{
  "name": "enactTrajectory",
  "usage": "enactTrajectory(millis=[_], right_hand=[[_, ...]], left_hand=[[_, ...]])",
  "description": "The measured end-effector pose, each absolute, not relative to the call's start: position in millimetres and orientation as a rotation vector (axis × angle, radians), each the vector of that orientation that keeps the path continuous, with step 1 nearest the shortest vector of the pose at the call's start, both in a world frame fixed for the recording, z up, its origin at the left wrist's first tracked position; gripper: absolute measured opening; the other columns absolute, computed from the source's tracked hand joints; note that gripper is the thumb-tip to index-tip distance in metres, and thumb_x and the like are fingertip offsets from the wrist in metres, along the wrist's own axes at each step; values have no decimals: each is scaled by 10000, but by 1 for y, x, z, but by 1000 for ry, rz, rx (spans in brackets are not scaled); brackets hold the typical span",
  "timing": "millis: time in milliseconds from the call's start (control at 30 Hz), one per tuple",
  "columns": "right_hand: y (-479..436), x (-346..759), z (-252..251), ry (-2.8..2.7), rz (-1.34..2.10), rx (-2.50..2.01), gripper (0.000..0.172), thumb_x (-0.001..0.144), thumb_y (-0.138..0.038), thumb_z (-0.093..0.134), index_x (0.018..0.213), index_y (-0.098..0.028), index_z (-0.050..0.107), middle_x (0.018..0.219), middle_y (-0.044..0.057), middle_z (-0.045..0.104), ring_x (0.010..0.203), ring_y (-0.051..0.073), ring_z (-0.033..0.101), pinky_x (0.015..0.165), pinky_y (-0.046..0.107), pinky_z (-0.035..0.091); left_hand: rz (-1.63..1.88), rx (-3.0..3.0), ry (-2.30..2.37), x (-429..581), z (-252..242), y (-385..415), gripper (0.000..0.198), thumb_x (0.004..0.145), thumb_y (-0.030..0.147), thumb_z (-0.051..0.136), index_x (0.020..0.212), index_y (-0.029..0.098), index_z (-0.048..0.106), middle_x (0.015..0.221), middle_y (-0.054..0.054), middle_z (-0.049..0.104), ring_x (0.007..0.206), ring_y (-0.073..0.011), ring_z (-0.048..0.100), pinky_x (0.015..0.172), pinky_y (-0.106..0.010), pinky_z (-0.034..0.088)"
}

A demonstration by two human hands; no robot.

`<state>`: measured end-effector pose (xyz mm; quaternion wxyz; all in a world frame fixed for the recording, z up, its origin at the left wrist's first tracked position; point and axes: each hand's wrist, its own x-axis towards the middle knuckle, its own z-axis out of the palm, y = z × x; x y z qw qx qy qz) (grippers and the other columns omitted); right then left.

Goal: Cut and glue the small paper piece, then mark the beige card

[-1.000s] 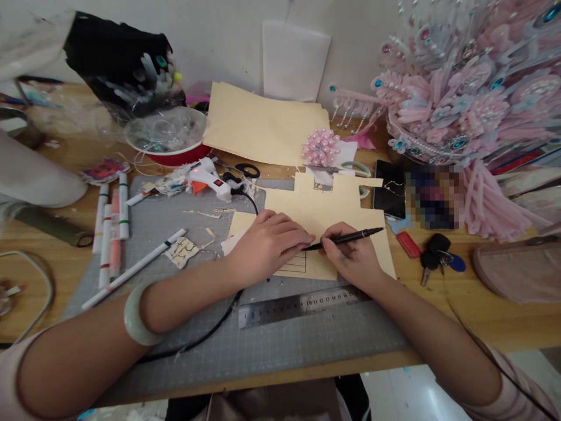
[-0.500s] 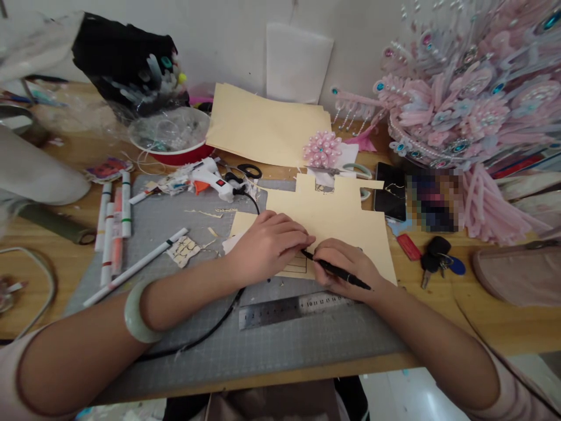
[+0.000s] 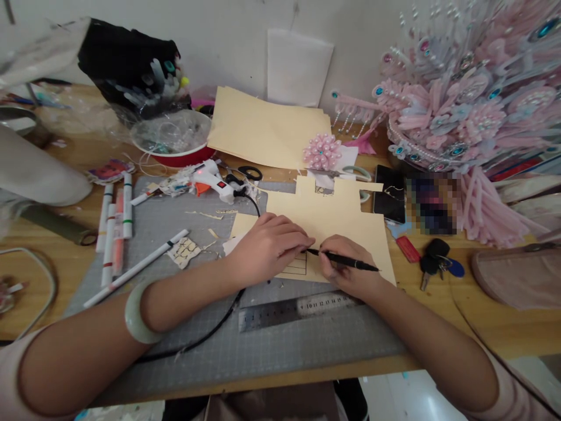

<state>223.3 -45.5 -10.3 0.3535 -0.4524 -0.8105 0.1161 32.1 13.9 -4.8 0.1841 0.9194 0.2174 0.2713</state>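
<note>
My right hand (image 3: pixel 346 263) grips a slim black pen (image 3: pixel 346 259). The pen lies at a low slant, its tip close to the fingertips of my left hand (image 3: pixel 274 242). That left hand rests flat on a pale yellow card (image 3: pixel 324 219), its fingers side by side and pointing right. A ruled box of thin dark lines (image 3: pixel 295 267) shows on the card just below the left fingers; part of it is hidden under them. Notches are cut along the card's far edge. Nearer to me, a steel ruler (image 3: pixel 280 313) lies on the grey cutting mat (image 3: pixel 184 316).
Left of the card are a white glue gun (image 3: pixel 214 180), several markers (image 3: pixel 127 204) and paper scraps (image 3: pixel 184 251). Behind lie a stack of yellow card (image 3: pixel 267 126) and a pink beaded flower (image 3: pixel 322 152). Keys (image 3: pixel 433 260), a phone (image 3: pixel 388 193) and a pink headdress (image 3: pixel 464 117) are at right.
The pen has tipped to a flatter angle, and my right hand has shifted slightly to the right. My left hand stays in place on the card.
</note>
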Motion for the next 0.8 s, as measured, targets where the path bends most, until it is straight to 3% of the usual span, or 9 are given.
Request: enactTrajectory(millis=[367, 800], right_hand=[[-48, 228, -14, -1691, 658, -1297, 68, 771, -140, 508, 768, -207, 521, 662, -5, 547, 596, 129, 545, 510, 226, 436], [-47, 227, -9, -1760, 661, -1300, 36, 761, -158, 506, 755, -192, 518, 617, -4, 537, 548, 123, 520, 444, 214, 414]], left_hand=[[952, 2392, 856, 7, 4, 26, 96, 825, 187, 512, 875, 169, 592, 824, -21, 652, 794, -161, 564, 766, -307, 373], [803, 2456, 727, 7, -1, 29, 117, 793, 157, 488, 854, 176, 585, 801, -10, 644, 796, -165, 544, 777, -322, 346]])
